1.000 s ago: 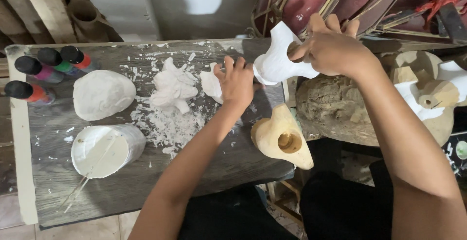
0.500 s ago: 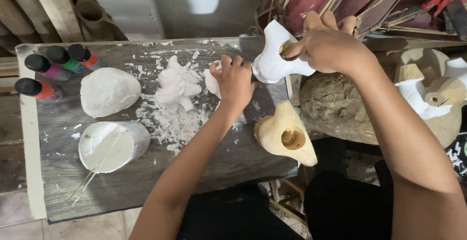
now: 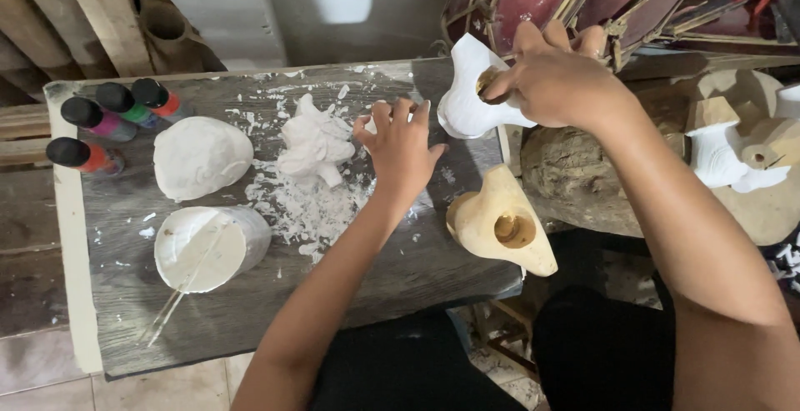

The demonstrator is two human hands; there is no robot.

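Holding the white carved figure (image 3: 468, 94) firmly in your right hand (image 3: 554, 82), keep it lifted above the desk (image 3: 275, 311) edge; your left hand (image 3: 400, 149), fingers spread, presses the white scrap just beneath, near the lump (image 3: 315, 143).

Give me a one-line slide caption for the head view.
Right hand holds a white figure; left hand rests on the dusty board.

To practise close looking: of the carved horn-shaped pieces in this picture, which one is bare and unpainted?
The tan carved piece lying at the board's near right edge. The one in the right hand and the one at far right are coated white.
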